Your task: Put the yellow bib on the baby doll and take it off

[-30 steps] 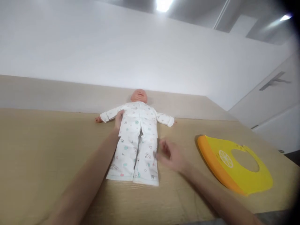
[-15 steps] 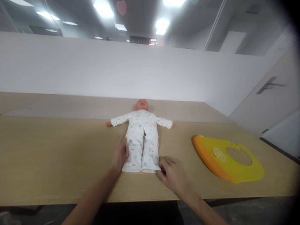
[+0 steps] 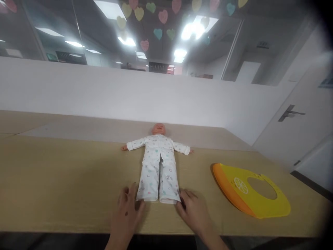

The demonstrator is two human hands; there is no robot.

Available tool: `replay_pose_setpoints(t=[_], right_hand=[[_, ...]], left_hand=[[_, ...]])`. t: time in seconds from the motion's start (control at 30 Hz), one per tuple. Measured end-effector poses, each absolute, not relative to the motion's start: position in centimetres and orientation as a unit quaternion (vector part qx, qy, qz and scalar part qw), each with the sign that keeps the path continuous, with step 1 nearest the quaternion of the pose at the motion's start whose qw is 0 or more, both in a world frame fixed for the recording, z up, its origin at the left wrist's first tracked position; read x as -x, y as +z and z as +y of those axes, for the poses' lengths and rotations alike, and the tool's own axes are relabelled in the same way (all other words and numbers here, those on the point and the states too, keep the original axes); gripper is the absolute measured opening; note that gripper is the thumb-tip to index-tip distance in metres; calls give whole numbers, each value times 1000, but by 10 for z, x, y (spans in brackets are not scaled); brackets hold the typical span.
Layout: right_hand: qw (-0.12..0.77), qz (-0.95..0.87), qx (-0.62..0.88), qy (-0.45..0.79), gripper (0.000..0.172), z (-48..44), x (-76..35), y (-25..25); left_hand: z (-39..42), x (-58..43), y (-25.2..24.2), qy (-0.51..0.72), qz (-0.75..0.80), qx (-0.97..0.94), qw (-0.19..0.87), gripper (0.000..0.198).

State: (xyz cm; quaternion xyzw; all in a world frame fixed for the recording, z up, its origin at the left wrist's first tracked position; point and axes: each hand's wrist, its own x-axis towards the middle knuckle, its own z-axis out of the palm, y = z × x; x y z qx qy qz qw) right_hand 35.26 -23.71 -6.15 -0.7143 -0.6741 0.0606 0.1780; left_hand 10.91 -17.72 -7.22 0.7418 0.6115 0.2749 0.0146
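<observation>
A baby doll lies on its back on the table, arms spread, head toward the wall. It wears a white patterned top and matching trousers, whose cuffs point toward me. My left hand is beside the cuff on the left, thumb and fingers apart, holding nothing. At the outer corner of the other cuff, the thumb and curled fingers of my right hand close on the fabric. The doll's feet cannot be seen.
A yellow silicone bib with an orange pocket edge lies on the wooden table to the right. Behind the table stands a white wall with glass above. A door handle shows at the right.
My left hand has come back from the side of the trouser leg to the cuff, and its fingers have spread. The right hand stays by its cuff. The view has tilted up.
</observation>
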Motion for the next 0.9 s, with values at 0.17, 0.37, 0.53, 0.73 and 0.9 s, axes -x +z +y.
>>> replay_pose_setpoints(t=[0.17,0.37,0.53,0.73,0.9], right_hand=[[177,-668,722,42,19,-238,-351,-62],[207,-648,731,58,16,-237,-354,-65],[256,-653,707,88,14,-239,-360,-70],[310,-661,666,156,10,-247,-366,-70],[447,-590,569,358,34,-238,-386,-75]], left_hand=[[-161,-115,-63,152,638,-755,-28,41],[-167,-114,-72,124,650,-749,-22,36],[-172,-110,-84,161,623,-762,-74,37],[-169,-99,-98,226,587,-776,-48,34],[-164,-73,-81,263,505,-803,173,22]])
